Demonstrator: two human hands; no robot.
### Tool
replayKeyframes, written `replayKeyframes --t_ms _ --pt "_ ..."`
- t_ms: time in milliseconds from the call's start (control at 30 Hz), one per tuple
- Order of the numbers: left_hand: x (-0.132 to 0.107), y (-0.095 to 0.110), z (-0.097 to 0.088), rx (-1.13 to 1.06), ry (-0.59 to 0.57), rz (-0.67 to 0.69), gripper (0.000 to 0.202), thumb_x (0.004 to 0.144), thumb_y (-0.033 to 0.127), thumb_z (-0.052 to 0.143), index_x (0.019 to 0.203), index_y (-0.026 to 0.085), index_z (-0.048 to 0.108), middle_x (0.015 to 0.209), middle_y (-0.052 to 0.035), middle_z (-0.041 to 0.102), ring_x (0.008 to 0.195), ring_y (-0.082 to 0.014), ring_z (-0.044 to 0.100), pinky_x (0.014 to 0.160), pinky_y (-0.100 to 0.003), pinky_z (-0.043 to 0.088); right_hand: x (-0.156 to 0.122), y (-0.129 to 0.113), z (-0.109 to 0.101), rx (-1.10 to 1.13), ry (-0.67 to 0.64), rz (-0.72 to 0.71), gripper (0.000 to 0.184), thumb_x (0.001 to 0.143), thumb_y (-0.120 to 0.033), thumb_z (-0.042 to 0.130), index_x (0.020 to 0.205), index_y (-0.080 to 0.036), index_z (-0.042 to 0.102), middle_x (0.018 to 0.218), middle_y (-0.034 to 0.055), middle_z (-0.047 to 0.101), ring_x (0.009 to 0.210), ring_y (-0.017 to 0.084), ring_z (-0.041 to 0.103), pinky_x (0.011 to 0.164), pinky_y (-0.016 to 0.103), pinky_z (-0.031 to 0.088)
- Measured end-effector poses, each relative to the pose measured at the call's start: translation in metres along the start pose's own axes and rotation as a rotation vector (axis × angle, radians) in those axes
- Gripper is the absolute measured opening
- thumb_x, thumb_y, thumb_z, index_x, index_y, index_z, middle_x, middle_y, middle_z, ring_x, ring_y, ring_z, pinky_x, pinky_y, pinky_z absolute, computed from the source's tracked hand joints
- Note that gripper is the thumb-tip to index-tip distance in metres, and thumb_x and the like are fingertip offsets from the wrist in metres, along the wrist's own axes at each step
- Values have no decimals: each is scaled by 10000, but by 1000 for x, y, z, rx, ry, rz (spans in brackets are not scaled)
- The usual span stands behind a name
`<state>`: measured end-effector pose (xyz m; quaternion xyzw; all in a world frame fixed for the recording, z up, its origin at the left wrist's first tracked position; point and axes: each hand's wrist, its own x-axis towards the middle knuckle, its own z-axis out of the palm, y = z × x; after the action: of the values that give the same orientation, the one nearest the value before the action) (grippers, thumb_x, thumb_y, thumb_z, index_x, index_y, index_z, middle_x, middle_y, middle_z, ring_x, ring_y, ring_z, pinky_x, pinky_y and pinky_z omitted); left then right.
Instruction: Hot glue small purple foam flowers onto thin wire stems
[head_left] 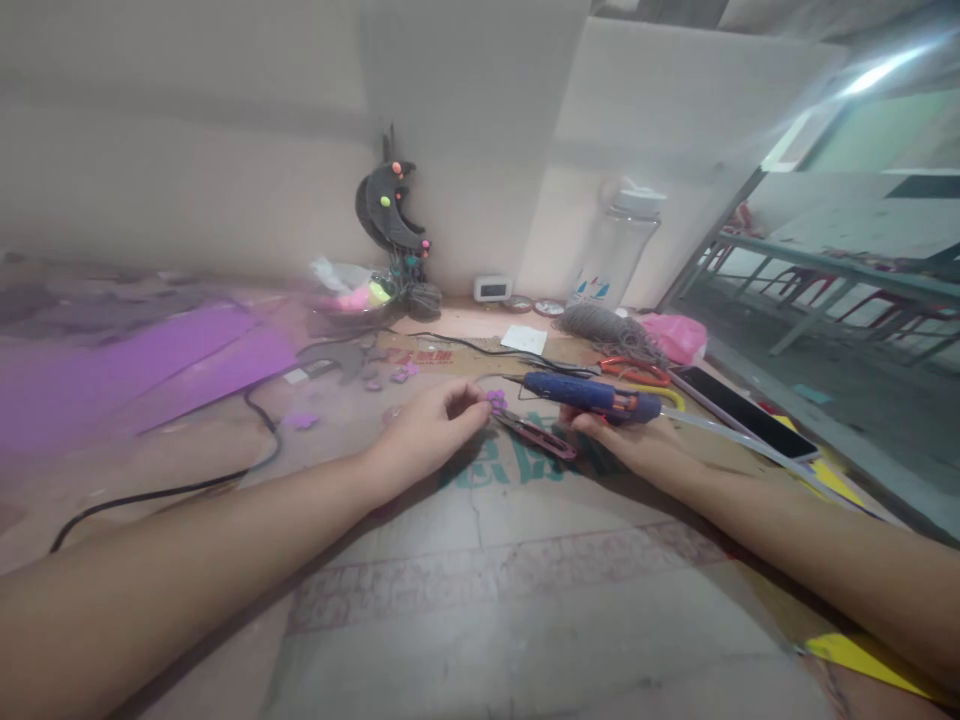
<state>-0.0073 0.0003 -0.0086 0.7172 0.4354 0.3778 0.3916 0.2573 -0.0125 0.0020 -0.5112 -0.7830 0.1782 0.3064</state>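
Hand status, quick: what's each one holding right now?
Left hand: closed, pinching a small purple flower.
Right hand: closed, holding the blue glue gun.

Phone is R of glue gun, bottle behind (yarn btwn).

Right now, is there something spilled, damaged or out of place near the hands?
I see no clear spill or damage. It is only untidy: the black cable curves loosely at the left, small purple cut-outs lie scattered beyond the left hand, and the grey yarn has loose strands.
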Motion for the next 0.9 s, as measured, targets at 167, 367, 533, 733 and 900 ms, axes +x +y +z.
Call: replayKeyframes --t_ms 167,367,533,733,900 --pt "-1 1 -1 41 19 26 200 871 363 559 793 183 599 767 -5 633 681 -148 548 614 -258 393 3 -4 2 41 7 -108 334 876 -539 576 929 -249 733 907 40 756 891 269 717 779 397 597" --pt "-1 1 -1 74 36 22 229 875 400 562 796 188 598 738 6 616 673 -149 544 611 -260 388 -1 2 3 -45 24 -4 249 828 -491 653 744 -258 676 718 5 710 657 218 673 594 341 565" --pt "0 -1 -1 64 25 37 198 874 366 554 809 186 605 788 -4 639 701 -151 552 633 -264 393 -1 5 4 -72 39 -13 199 824 -468 647 792 -273 671 762 13 708 679 228 669 560 346 550" --pt "0 -1 -1 87 34 35 221 866 391 553 804 189 617 785 -14 645 702 -161 549 617 -270 378 -2 1 3 -84 -31 8 220 850 -467 630 756 -268 634 692 11 663 629 221 638 516 337 514" --pt "-1 -1 -1 87 23 29 226 881 392 550 818 184 610 783 -9 637 700 -155 548 609 -268 378 -3 -2 3 -44 -56 24 225 856 -467 631 753 -267 626 686 7 659 606 214 622 506 332 498"
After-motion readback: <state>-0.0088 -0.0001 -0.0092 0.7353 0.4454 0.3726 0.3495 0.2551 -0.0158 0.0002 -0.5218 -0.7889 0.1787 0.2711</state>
